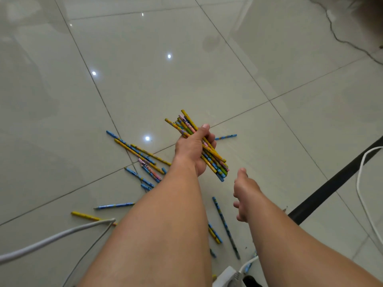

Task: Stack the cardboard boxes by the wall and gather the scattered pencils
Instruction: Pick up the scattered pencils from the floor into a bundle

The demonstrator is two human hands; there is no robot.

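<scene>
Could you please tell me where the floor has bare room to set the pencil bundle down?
Bare tile lies beyond the bundle held in the left hand, and to the right between the lone blue pencil and the black strip. Crowded: the scattered pencils left of that hand, more below the right hand, and the white cable.

We see a glossy pale grey tiled floor with dark grout lines and bright spots of reflected light. A thick white cable lies at lower left, a thin grey wire beside its end. At right, a black strip crosses the tiles near a curved white cord.
</scene>
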